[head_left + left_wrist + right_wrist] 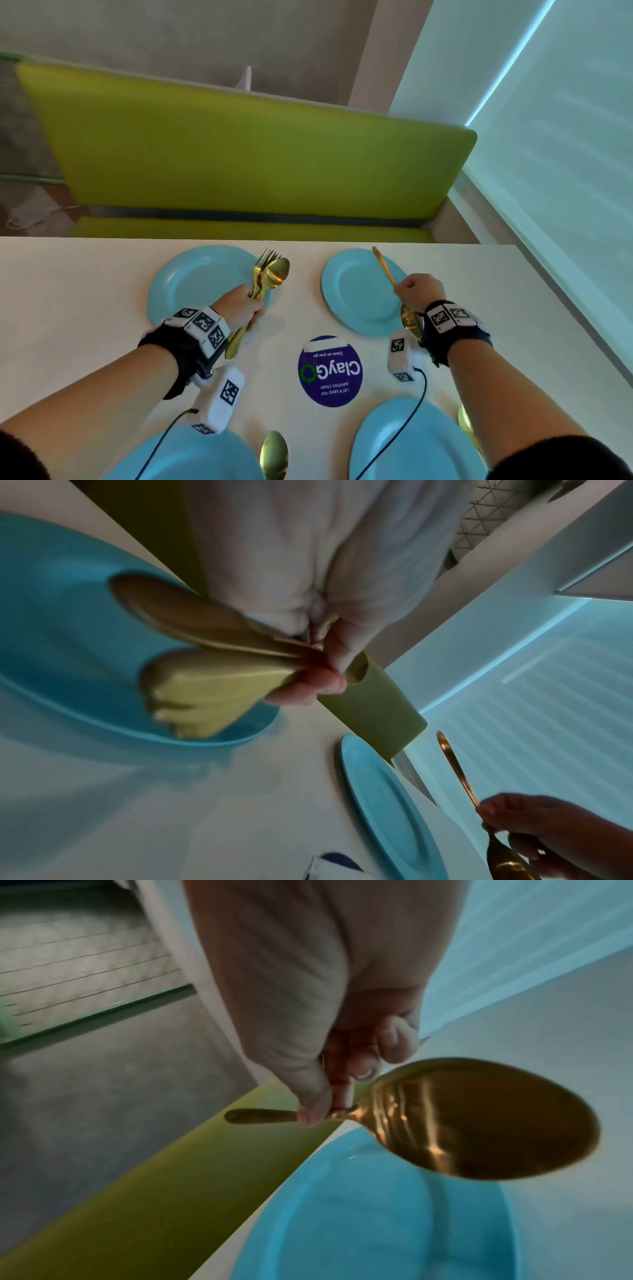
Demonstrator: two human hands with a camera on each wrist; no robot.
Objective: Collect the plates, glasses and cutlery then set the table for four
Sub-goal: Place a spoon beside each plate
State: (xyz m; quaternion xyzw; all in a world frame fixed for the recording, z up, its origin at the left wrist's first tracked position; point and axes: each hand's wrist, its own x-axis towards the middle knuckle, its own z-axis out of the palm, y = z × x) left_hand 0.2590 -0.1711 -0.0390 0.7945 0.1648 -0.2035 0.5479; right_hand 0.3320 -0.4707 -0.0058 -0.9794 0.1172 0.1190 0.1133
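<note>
Four light blue plates sit on the white table (pixel 68 308): far left plate (pixel 191 287), far right plate (pixel 356 294), near left plate (pixel 191 455), near right plate (pixel 404 442). My left hand (pixel 244 307) grips a bundle of gold forks and spoons (pixel 270 274) over the far left plate's right edge; the left wrist view shows the bundle (pixel 205 669) in curled fingers. My right hand (pixel 417 289) holds a single gold spoon (pixel 383 265) above the far right plate, its bowl (pixel 479 1123) toward the wrist. Another gold spoon (pixel 274 452) lies between the near plates.
A round purple sticker (pixel 330 371) marks the table's middle. A gold piece of cutlery (pixel 464 419) shows to the right of the near right plate. A green bench (pixel 239 154) runs behind the table's far edge, and a pale wall (pixel 565 171) bounds the right side.
</note>
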